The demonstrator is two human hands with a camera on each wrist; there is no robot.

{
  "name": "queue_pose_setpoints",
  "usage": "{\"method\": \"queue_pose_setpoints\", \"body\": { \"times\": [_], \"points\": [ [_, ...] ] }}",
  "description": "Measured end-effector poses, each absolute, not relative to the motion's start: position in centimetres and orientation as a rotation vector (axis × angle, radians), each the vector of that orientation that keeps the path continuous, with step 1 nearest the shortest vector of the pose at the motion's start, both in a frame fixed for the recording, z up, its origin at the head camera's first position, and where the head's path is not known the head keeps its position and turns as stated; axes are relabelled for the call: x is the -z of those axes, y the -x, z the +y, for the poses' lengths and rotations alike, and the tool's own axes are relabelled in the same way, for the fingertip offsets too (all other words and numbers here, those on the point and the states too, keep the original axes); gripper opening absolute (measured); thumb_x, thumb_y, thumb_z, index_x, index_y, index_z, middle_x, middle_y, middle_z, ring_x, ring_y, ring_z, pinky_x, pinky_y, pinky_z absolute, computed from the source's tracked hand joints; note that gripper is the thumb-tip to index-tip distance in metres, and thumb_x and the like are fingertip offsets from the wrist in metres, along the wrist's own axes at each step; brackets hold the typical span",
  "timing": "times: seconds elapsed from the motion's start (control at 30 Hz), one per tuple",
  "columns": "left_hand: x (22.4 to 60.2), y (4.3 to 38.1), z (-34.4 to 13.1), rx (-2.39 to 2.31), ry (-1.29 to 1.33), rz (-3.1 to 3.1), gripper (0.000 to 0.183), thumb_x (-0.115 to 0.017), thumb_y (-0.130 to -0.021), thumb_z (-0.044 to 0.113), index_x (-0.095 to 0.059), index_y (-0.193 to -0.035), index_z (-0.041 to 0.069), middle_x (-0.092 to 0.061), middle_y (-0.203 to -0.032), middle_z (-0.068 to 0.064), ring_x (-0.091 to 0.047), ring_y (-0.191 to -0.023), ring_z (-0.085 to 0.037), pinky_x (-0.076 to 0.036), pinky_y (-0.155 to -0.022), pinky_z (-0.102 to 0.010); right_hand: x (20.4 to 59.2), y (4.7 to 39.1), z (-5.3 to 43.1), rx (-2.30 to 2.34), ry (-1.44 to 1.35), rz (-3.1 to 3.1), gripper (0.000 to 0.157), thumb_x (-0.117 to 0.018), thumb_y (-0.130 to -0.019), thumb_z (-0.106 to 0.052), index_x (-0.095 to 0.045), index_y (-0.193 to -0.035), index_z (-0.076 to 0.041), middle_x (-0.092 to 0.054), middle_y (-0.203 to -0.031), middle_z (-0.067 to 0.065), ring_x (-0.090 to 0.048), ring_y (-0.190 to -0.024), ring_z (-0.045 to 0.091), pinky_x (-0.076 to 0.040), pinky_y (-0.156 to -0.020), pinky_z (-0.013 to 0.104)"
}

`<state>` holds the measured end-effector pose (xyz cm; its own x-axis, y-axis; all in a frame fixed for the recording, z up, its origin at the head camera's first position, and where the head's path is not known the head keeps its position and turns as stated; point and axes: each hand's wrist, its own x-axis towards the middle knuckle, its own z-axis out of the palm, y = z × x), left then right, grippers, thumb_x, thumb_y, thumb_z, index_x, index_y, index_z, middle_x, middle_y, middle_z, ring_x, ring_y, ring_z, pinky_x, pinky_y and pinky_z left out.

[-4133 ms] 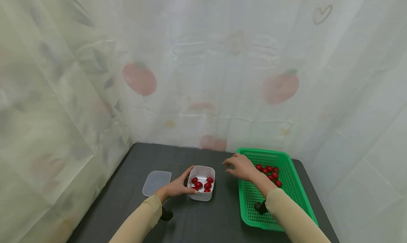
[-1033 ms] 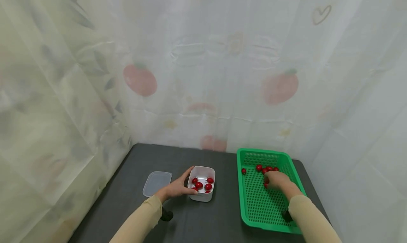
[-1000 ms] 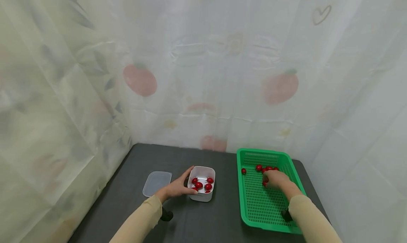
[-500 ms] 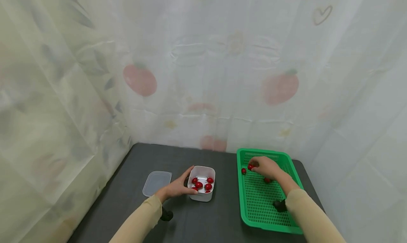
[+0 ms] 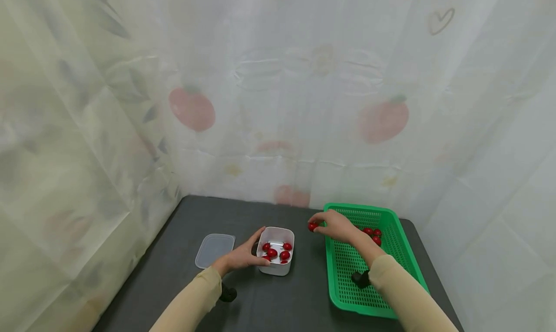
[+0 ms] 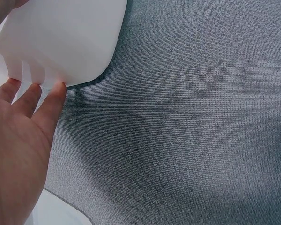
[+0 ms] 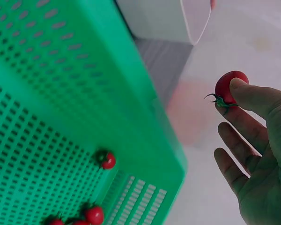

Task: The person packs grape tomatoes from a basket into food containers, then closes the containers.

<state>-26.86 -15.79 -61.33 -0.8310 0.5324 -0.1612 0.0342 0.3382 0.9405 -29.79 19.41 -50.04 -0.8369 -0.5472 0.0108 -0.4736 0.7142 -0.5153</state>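
My right hand [image 5: 334,226] pinches a red cherry tomato [image 5: 312,227] between thumb and fingertips, above the dark table between the green basket [image 5: 393,269] and the white tub [image 5: 275,269]. In the right wrist view the same tomato [image 7: 230,87] sits at my fingertips with its green stem showing. My left hand [image 5: 241,255] holds the left side of the tub, fingers [image 6: 47,105] against its wall [image 6: 65,42]. Several tomatoes [image 5: 276,253] lie in the tub. A few more tomatoes [image 5: 373,235] lie at the basket's far end, also seen as tomatoes [image 7: 105,160] in the right wrist view.
A clear lid [image 5: 214,250] lies flat on the dark table [image 5: 243,216], left of the tub. A pale curtain printed with fruit [image 5: 278,105] closes in the back and both sides. The basket fills the table's right side.
My right hand picked a tomato from the basket's far end and carried it left, out over the basket's rim. The left hand and the tub stayed still.
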Motion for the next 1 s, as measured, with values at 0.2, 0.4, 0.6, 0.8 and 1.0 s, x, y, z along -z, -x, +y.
{"method": "queue_pose_setpoints", "body": {
  "times": [0.2,0.4,0.6,0.8,1.0],
  "points": [
    [61.3,26.8,-15.8,-1.5,-0.487,2.168,0.11,-0.083,-0.089,0.022,-0.004,-0.166,0.024,-0.015,-0.168,-0.017,-0.022,-0.15,-0.039,-0.029,-0.114,-0.06,50.3,30.1,17.1,0.733,0.894,2.763,0.024,-0.073,-0.098,-0.019,-0.075,-0.121,-0.016,-0.072,-0.11,-0.006,-0.065,-0.101,0.016,-0.053,-0.086,0.04],
    [61.4,26.9,-15.7,-1.496,-0.472,2.178,0.11,-0.083,-0.088,0.022,-0.005,-0.166,0.022,-0.016,-0.168,-0.016,-0.023,-0.15,-0.039,-0.028,-0.114,-0.061,50.5,30.4,14.9,0.678,0.986,2.749,0.023,-0.075,-0.096,-0.021,-0.076,-0.119,-0.017,-0.072,-0.106,-0.007,-0.064,-0.097,0.016,-0.053,-0.083,0.037],
    [61.4,27.0,-15.7,-1.477,-0.464,2.191,0.111,-0.083,-0.089,0.025,-0.003,-0.166,0.022,-0.016,-0.168,-0.014,-0.023,-0.15,-0.037,-0.027,-0.115,-0.061,50.5,30.4,13.0,0.629,1.053,2.731,0.022,-0.076,-0.095,-0.019,-0.077,-0.117,-0.018,-0.074,-0.106,-0.006,-0.062,-0.102,0.021,-0.049,-0.091,0.04],
    [61.2,26.9,-15.8,-1.5,-0.482,2.156,0.108,-0.08,-0.091,0.022,-0.002,-0.166,0.026,-0.014,-0.168,-0.014,-0.023,-0.15,-0.037,-0.028,-0.115,-0.06,50.8,30.1,11.6,0.55,1.075,2.748,0.022,-0.078,-0.093,-0.019,-0.078,-0.115,-0.019,-0.073,-0.105,-0.005,-0.058,-0.102,0.023,-0.047,-0.089,0.041],
    [60.9,26.7,-15.9,-1.511,-0.481,2.136,0.106,-0.08,-0.092,0.021,-0.004,-0.166,0.025,-0.013,-0.169,-0.015,-0.022,-0.151,-0.038,-0.029,-0.115,-0.059,51.4,30.0,10.3,0.454,1.063,2.752,0.022,-0.076,-0.093,-0.02,-0.079,-0.115,-0.021,-0.073,-0.105,-0.006,-0.055,-0.103,0.019,-0.048,-0.09,0.04]
  ]
}}
